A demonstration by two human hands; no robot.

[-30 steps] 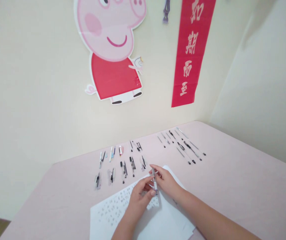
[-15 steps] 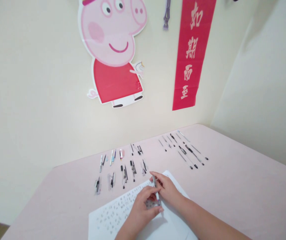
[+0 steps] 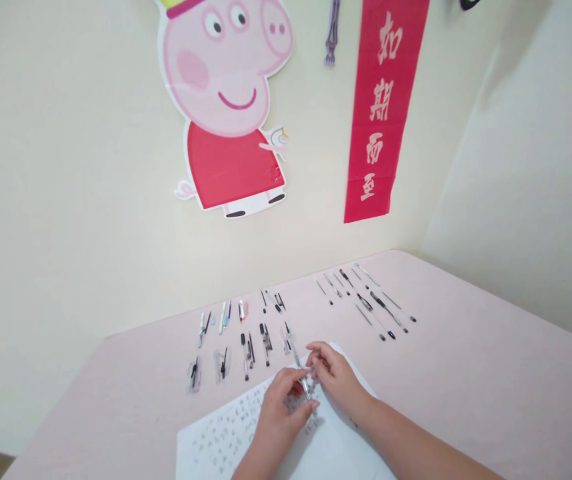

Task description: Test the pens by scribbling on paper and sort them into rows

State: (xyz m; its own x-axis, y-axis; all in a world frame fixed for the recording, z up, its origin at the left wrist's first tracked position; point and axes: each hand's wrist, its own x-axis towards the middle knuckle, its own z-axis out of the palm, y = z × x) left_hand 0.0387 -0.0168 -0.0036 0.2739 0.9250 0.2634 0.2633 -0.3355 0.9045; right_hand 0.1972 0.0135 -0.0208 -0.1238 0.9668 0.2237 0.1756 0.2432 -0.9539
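Observation:
Both hands meet over a white sheet of paper covered in small handwriting. My left hand pinches the lower end of a slim pen with its fingers closed. Fingers of my right hand are closed on the same pen a little higher up. The pen points away from me, up and to the left. Just beyond the hands lie rows of taken-apart pens, barrels and refills side by side.
A second group of dark pens and refills lies at the back right of the pink table. The table stands in a wall corner. A cartoon pig cutout and a red banner hang on the wall.
The pen has tilted from nearly upright to leaning up-left, and its tip now reaches further out. Both hands stayed together on it. The camera tipped slightly downward.

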